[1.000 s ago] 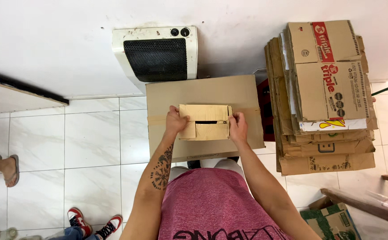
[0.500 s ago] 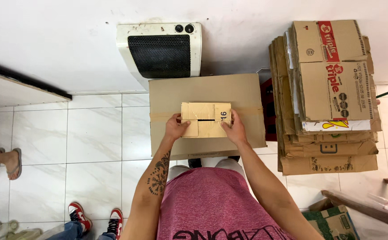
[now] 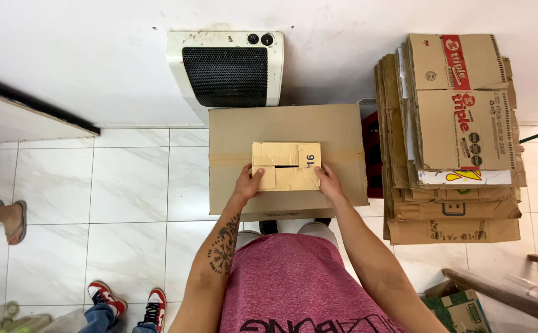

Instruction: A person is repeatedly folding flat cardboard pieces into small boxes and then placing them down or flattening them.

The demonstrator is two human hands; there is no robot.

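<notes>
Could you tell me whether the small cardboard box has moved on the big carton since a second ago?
Yes: the small cardboard box has shifted slightly toward the big carton's far edge.

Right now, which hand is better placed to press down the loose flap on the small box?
Left, probably. The left hand rests right on the loose flap at the small box's near-left corner, while the right hand grips the opposite edge, steadying it.

A small, flat, folded cardboard box with interlocked flaps and a dark slot lies level on the middle of a large taped carton, nearer its front edge than its back.
</notes>
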